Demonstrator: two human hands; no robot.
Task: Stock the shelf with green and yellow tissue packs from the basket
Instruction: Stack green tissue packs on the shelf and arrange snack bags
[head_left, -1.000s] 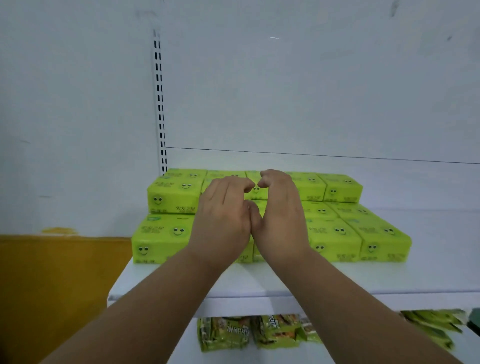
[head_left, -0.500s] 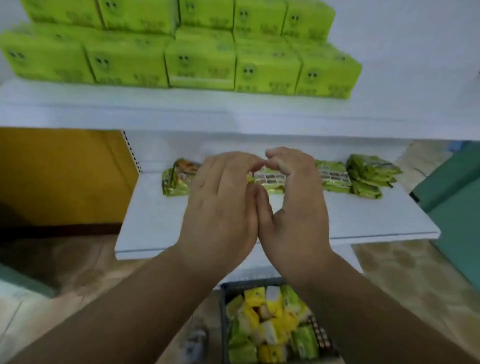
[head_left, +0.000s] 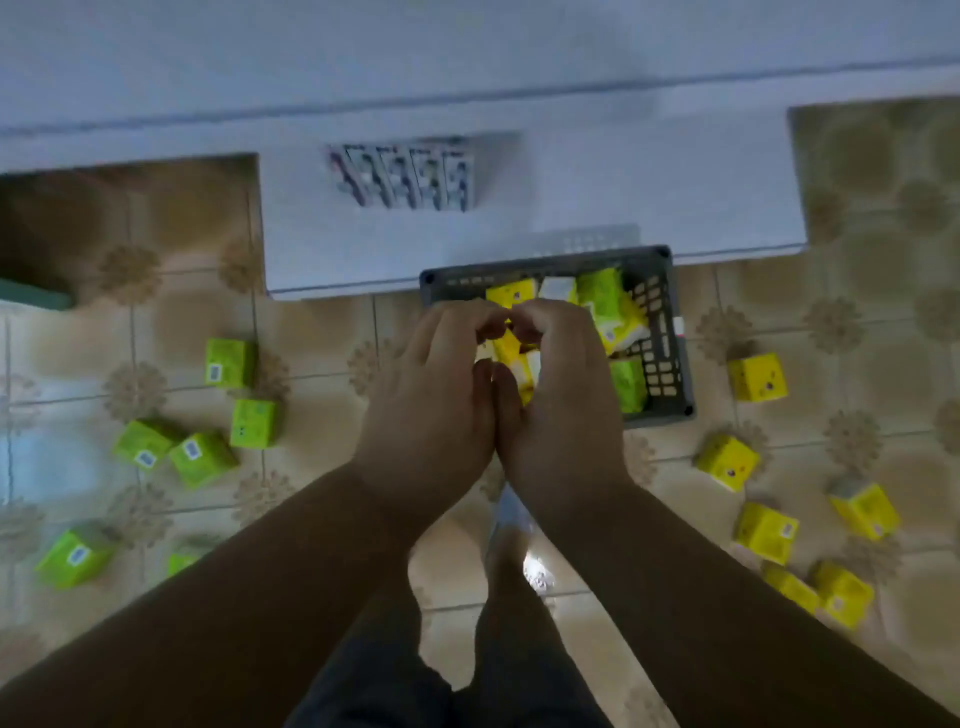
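You are reaching both hands over the basket (head_left: 670, 332), left hand (head_left: 431, 400) and right hand (head_left: 561, 405) with fingers curled; whether either grip is clamping a pack cannot be told. Packs are remaining in the basket; green packs (head_left: 200, 457) and yellow packs (head_left: 763, 532) are lying on the floor (head_left: 322, 332), so much stocking remains.

The basket (head_left: 667, 332) sits on the floor (head_left: 322, 332), its far end against the front edge of the shelf base (head_left: 623, 171). Tissue packs (head_left: 602, 296) lie piled in the basket. More loose packs (head_left: 253, 422) lie scattered on the floor left of the basket, others (head_left: 756, 376) right of it. Both hands, the left hand (head_left: 431, 405) and right hand (head_left: 563, 410), hang side by side over the basket's near left part.
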